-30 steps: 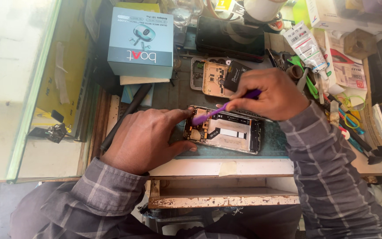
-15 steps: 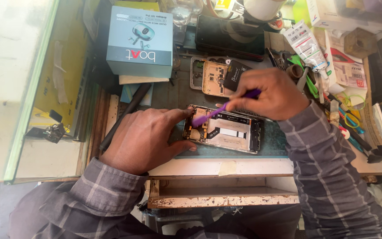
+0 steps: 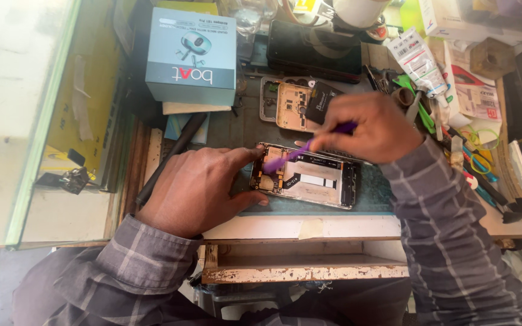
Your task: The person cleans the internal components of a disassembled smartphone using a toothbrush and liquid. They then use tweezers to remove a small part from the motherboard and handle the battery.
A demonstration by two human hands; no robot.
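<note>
Well, from the head view, the worktable (image 3: 309, 228) was crowded, with a dark green mat (image 3: 370, 193) on top and a pale counter (image 3: 7, 90) beside it. One opened phone (image 3: 309, 178) lay flat on the mat near the front edge. The left hand (image 3: 203, 190) pressed down on its end, fingers spread, holding nothing. The right hand (image 3: 373, 127) was curled around one purple tool (image 3: 300, 151), its tip on the phone. One blue box (image 3: 191, 54) and one more phone shell (image 3: 288, 105) sat behind. Little free room was left.

matt purple plastic tool (image 3: 300, 151); chipped wooden bench edge (image 3: 303, 273).
</note>
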